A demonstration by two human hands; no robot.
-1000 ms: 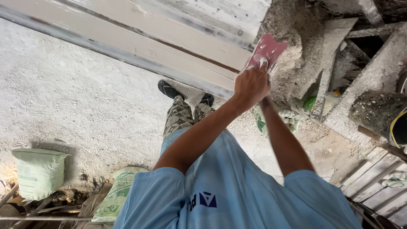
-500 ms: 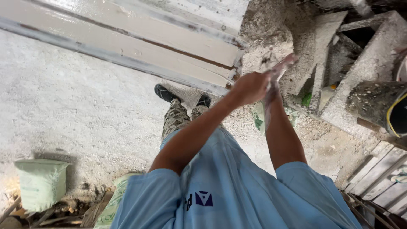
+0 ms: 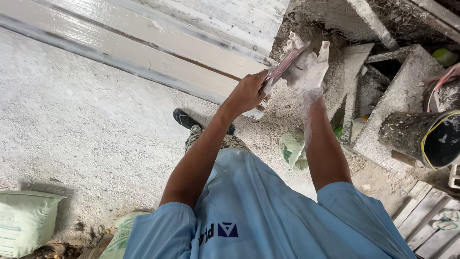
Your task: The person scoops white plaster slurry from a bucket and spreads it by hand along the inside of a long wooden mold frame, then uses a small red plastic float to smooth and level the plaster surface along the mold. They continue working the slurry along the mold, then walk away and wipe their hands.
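My left hand [image 3: 247, 92] is closed around the handle of a flat reddish scraper blade [image 3: 286, 63], held up in front of me and seen nearly edge-on. My right hand [image 3: 310, 67] is coated in white plaster, its fingers spread, with the palm against the far side of the blade. White smears run down my right forearm. Both hands are raised above my blue shirt [image 3: 258, 216] and my dark shoe [image 3: 183, 118] on the rough grey floor. A bit of pale material shows just under my left hand; I cannot tell what it is.
A long white-painted moulding [image 3: 143, 45] runs across the top. Plaster-spattered concrete blocks [image 3: 397, 96] and a black bucket with a yellow rim [image 3: 438, 136] stand on the right. Green-white sacks lie at bottom left [image 3: 24, 223], and a small bag [image 3: 292, 149] near my feet. Wooden slats [image 3: 426, 220] are at bottom right.
The scraper has turned from flat-on to edge-on. My right hand has come out from behind my left hand to lie open against the blade.
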